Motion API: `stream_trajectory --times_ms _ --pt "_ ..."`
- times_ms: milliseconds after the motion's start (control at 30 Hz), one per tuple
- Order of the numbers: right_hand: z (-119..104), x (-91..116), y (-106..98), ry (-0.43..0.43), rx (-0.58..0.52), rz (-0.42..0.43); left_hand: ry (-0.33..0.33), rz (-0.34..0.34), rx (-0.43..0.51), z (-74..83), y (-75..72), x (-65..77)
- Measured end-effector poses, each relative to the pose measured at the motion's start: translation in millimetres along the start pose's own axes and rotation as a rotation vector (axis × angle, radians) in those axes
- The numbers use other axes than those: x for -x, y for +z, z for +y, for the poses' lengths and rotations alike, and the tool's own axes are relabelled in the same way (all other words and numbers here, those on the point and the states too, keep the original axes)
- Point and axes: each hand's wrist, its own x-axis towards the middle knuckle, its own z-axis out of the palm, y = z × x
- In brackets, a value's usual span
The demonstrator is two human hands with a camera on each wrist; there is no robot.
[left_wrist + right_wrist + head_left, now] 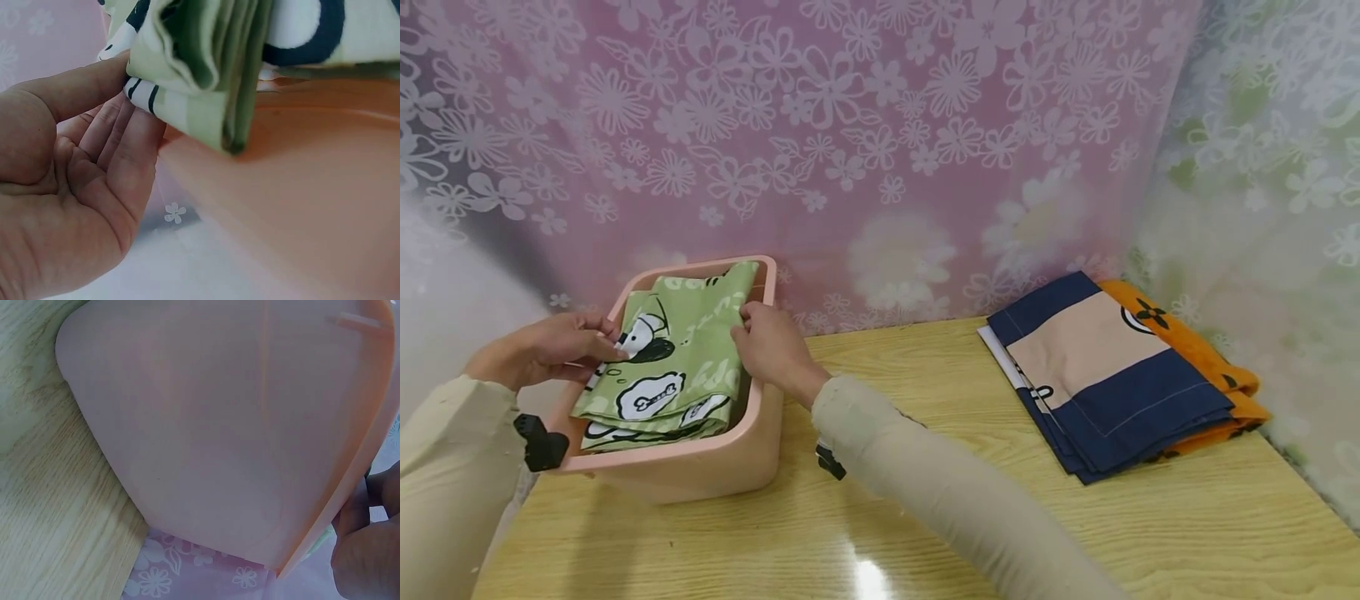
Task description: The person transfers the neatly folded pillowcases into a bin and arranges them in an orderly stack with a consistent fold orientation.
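Note:
A folded green cloth with a black-and-white cartoon print lies in the mouth of a pink plastic bin, its far right corner raised near the rim. On its left edge, my left hand pinches the folded layers between thumb and fingers. The left wrist view shows this hand close up, with the stacked folds at its fingertips. My right hand holds the cloth's right edge with curled fingers, just over the bin's rim. In the right wrist view, the bin wall hides most of the cloth.
On the right of the wooden table lies a folded navy and beige cloth, partly over an orange cloth with dark motifs. A pink floral curtain hangs behind the table, and a pale floral one at the right.

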Motion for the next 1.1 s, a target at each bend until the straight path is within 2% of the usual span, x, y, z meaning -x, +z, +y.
stream_trajectory --times_ms 367,667,833,1000,1100 --pt "-3.2 2.5 1.9 -0.019 0.045 0.025 -0.009 -0.002 0.006 -2.3 -1.5 0.3" --pt "-2.0 2.6 1.6 -0.013 0.085 0.028 -0.002 0.017 -0.032 -0.6 2.3 -3.6" --pt "-5.2 3.1 1.8 0.001 0.073 0.016 -0.010 0.026 -0.043 -1.3 1.3 -3.2" --pt "-5.9 4.0 1.0 0.000 0.061 0.008 -0.012 0.034 -0.055 1.9 3.8 -1.2" --pt "-5.1 4.2 -0.3 -0.014 0.089 0.001 -0.014 0.039 -0.076 6.1 7.3 -1.3"
